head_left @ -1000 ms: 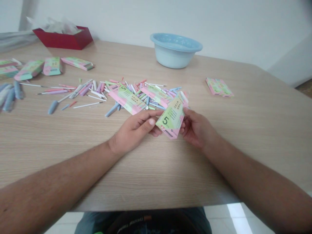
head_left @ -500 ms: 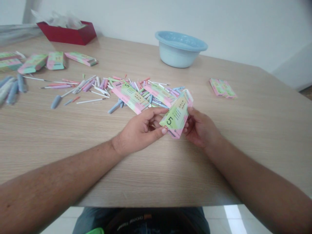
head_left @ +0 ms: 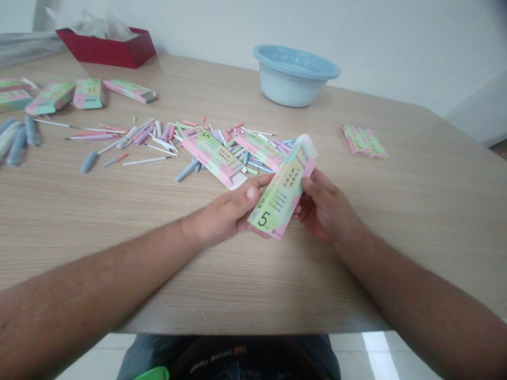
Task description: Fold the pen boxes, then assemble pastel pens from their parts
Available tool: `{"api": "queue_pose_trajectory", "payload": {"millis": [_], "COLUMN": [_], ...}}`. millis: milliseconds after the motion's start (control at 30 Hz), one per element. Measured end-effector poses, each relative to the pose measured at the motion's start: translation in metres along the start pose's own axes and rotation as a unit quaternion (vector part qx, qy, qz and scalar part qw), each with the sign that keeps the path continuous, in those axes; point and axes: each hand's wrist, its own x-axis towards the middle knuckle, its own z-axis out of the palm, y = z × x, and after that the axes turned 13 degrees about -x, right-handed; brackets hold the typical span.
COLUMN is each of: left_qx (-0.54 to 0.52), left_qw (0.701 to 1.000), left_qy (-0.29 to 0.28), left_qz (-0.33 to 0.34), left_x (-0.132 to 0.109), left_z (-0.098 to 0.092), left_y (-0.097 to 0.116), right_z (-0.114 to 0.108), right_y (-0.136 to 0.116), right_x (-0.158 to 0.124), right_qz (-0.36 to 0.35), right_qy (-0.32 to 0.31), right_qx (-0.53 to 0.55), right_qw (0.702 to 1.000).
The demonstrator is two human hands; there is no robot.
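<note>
Left hand (head_left: 224,214) and right hand (head_left: 327,208) together grip a pastel box (head_left: 280,198) (white flap (head_left: 308,144) showing) — tilted over the tabletop (head_left: 253,290).

- Soft, fairly even light on the table (head_left: 206,290); contrast is low, with a slight haze.
- A bright white streak of glare crosses the floor (head_left: 352,367) at lower right.
- Faint, soft-edged shading lies on the table beside the right forearm (head_left: 412,287).
- The wall (head_left: 206,31) looks pale grey, darkening at the top right corner.
- On the box (head_left: 279,198), the large "5" reads clearly; small print is smeared.
- Blue pieces (head_left: 16,148) at far left look blurred.
</note>
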Motion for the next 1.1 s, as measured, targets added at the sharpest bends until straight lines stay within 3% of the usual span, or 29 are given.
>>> {"api": "queue_pose_trajectory", "payload": {"millis": [100,200,267,333,467,567,667,767,867,1000,1100], "left_qx": [-0.173,-0.153,-0.047,0.123,0.432,0.487,0.455,0.332,0.182,0.111,0.076], "left_qw": [0.98,0.981,0.995,0.992,0.896,0.867,0.883,0.939,0.98,0.985,0.983], "left_qy": [-0.013,0.005,0.006,0.004,0.002,-0.006,-0.003,0.029,0.08,0.128,0.151], "left_qz": [-0.102,-0.118,-0.087,-0.017,0.102,0.108,0.114,0.085,0.019,-0.043,-0.072], "left_x": [-0.002,-0.006,-0.008,-0.008,-0.009,-0.01,-0.01,-0.009,-0.005,0.001,0.002], "left_z": [0.007,0.011,0.01,0.008,0.005,0.004,0.001,-0.001,0.0,0.003,0.004], "left_y": [-0.001,-0.002,0.001,0.004,0.01,0.009,0.005,0.001,0.002,0.008,0.011], "right_z": [0.004,0.005,0.004,0.003,-0.001,-0.002,0.0,-0.001,-0.004,-0.01,-0.011], "right_y": [0.004,0.008,0.01,0.012,0.021,0.026,0.021,0.014,0.012,0.02,0.025], "right_x": [-0.003,-0.002,-0.003,-0.006,-0.017,-0.017,-0.008,-0.001,0.001,-0.001,0.001], "right_qz": [-0.018,-0.027,-0.036,-0.054,-0.059,-0.037,-0.016,-0.01,-0.007,-0.011,-0.023], "right_qy": [-0.037,-0.049,-0.054,-0.058,-0.06,-0.029,0.012,0.024,-0.01,-0.083,-0.084], "right_qx": [-0.015,-0.042,-0.074,-0.104,-0.169,-0.155,-0.069,-0.045,-0.063,-0.121,-0.141], "right_qw": [0.999,0.998,0.995,0.991,0.982,0.987,0.997,0.999,0.998,0.989,0.986]}}
